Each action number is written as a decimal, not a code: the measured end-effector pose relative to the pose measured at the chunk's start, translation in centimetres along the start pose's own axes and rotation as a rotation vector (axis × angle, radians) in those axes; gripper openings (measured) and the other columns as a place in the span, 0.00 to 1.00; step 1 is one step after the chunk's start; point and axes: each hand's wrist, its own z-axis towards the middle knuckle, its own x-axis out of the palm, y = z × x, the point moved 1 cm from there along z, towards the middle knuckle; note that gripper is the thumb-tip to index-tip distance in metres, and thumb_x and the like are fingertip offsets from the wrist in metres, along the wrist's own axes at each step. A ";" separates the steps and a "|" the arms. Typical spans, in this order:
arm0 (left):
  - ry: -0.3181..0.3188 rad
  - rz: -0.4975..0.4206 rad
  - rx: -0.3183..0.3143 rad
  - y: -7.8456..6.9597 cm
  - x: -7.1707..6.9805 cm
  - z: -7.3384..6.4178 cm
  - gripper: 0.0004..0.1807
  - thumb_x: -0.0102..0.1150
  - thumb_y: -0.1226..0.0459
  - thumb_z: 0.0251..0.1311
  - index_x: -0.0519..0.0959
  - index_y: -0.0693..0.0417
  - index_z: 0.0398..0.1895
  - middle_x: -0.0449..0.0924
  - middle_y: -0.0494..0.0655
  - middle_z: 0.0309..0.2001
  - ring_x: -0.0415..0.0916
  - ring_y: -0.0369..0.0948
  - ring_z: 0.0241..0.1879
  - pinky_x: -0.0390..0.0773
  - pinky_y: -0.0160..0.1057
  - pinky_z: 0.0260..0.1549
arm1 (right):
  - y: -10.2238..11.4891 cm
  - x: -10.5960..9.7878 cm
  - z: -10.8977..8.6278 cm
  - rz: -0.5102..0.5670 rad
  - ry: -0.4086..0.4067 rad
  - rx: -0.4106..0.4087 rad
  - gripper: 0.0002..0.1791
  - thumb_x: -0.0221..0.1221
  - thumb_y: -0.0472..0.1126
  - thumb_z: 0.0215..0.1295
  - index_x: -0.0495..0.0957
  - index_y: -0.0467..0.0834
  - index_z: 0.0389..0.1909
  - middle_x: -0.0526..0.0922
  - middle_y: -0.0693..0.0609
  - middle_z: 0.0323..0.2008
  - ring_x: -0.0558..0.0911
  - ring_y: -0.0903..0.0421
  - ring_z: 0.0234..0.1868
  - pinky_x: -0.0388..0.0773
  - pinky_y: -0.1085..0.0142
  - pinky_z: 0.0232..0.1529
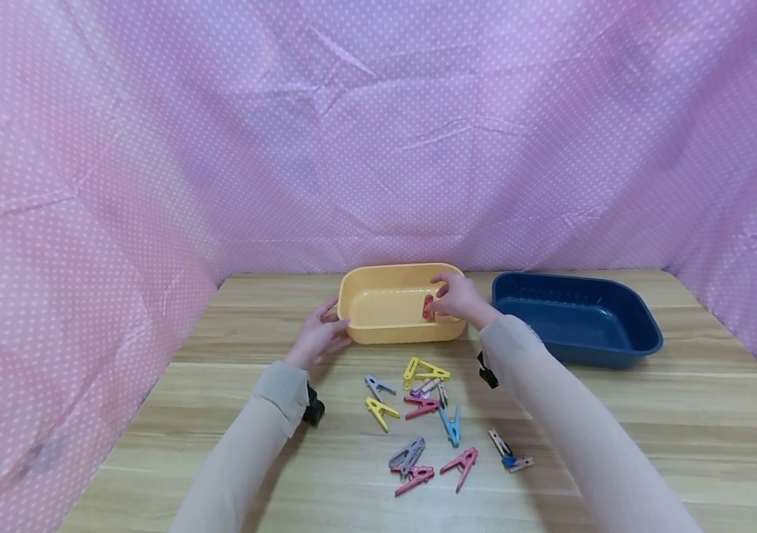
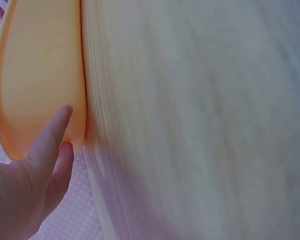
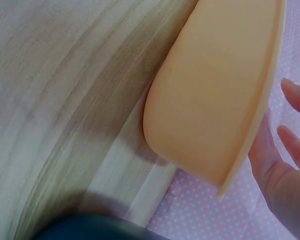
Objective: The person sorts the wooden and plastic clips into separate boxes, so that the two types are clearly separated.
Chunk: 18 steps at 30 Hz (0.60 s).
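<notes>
A yellow plastic basin (image 1: pixel 388 335) stands at the back of the wooden table. My left hand (image 1: pixel 317 337) is at its left end. In the left wrist view, extended fingers (image 2: pixel 52 137) rest against the basin's outer wall. My right hand (image 1: pixel 461 297) reaches over the basin's right end, fingers spread above and inside the rim. Beside its fingertips, inside the basin, is a red clothespin (image 1: pixel 428 307). In the right wrist view, the basin wall (image 3: pixel 210 95) hides what lies inside, and the fingers stand apart near the rim.
Several clothespins lie nearer on the table, including a yellow one (image 1: pixel 381 411), a light blue one (image 1: pixel 451 427), a pink one (image 1: pixel 461 465) and a grey one (image 1: pixel 408 454). A dark blue basin (image 1: pixel 591 355) stands right of the yellow one. Pink dotted cloth (image 1: pixel 378 148) hangs behind.
</notes>
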 end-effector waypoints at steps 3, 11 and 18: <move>-0.004 0.004 0.002 0.0 0.0 0.0 0.36 0.48 0.73 0.66 0.50 0.50 0.74 0.61 0.65 0.65 0.71 0.56 0.56 0.75 0.50 0.56 | 0.0 -0.2 -0.1 -0.022 0.003 0.000 0.31 0.63 0.32 0.57 0.65 0.32 0.61 0.75 0.34 0.46 0.80 0.51 0.34 0.84 0.65 0.38; -0.008 0.026 -0.002 0.0 0.2 -0.1 0.36 0.49 0.72 0.66 0.50 0.47 0.74 0.61 0.63 0.66 0.69 0.56 0.58 0.75 0.49 0.56 | 0.1 -1.3 -0.7 -0.059 0.017 -0.003 0.31 0.63 0.36 0.59 0.65 0.36 0.63 0.75 0.36 0.49 0.81 0.50 0.37 0.83 0.66 0.38; 0.003 0.023 0.008 0.1 0.1 0.0 0.36 0.48 0.72 0.66 0.50 0.48 0.75 0.61 0.64 0.66 0.69 0.57 0.59 0.75 0.49 0.56 | 0.7 -2.2 -1.7 -0.096 0.015 -0.061 0.30 0.63 0.39 0.60 0.67 0.38 0.62 0.77 0.39 0.49 0.79 0.48 0.42 0.80 0.66 0.37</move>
